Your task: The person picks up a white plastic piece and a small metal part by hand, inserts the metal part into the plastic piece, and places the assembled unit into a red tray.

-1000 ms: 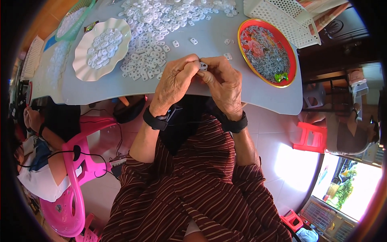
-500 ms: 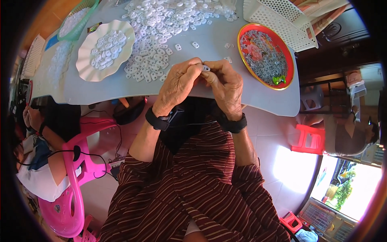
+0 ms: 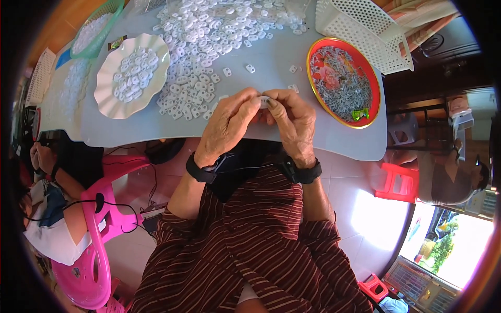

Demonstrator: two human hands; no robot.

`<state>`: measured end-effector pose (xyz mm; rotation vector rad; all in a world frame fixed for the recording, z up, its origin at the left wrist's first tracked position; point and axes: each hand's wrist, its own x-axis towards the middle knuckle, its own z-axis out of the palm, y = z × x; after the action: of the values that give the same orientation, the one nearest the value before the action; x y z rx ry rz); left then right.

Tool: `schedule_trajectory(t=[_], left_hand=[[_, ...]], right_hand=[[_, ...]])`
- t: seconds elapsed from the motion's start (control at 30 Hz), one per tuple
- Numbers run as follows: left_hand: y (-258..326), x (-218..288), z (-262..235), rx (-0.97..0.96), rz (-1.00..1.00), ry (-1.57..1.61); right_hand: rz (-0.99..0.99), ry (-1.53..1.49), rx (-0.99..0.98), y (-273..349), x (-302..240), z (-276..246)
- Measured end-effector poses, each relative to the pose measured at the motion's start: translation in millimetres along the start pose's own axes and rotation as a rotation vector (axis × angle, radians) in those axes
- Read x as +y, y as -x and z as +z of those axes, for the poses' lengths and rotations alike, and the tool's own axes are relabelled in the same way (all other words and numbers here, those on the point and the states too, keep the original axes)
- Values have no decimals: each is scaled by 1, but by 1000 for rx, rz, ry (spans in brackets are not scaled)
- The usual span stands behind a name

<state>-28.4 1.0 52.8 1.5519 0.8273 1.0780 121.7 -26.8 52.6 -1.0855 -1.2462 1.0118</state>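
Between my two hands, just above the near table edge, is a small white oval plastic piece with holes point(image 3: 264, 102). My left hand point(image 3: 233, 121) is closed, pinching its left side between thumb and finger. From the other side my right hand point(image 3: 293, 119) grips it with thumb and bent forefinger. Many similar white plastic pieces point(image 3: 187, 93) lie heaped on the grey table beyond my left hand. A scalloped cream plate point(image 3: 108, 89) at the left holds more of them. To the right, a red round tray point(image 3: 373, 78) holds a mass of small grey metal-looking parts.
A white perforated basket point(image 3: 360, 34) stands at the back right, a green basket point(image 3: 107, 23) at the back left. A green-wrapped item point(image 3: 360, 113) lies in the red tray. People sit at left and right, near a pink chair point(image 3: 96, 261) and a red stool point(image 3: 395, 182).
The view has tilted slightly, so the table sits lower in the picture. Both hands keep hold of the small white piece, which now shows more edge-on.
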Motion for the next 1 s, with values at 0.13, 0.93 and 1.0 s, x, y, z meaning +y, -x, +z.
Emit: schedule_trajectory(t=[0.13,0.93,1.0], left_hand=[[0,3,3,-1,-5,-41],[3,3,2,-30,-6,56],[6,5,-1,8,44,15]], right_hand=[[18,49,-6,1,0,-2],[-443,1370,435,-194,-56,-140],[-464,1020,277,-183,-54,-86]])
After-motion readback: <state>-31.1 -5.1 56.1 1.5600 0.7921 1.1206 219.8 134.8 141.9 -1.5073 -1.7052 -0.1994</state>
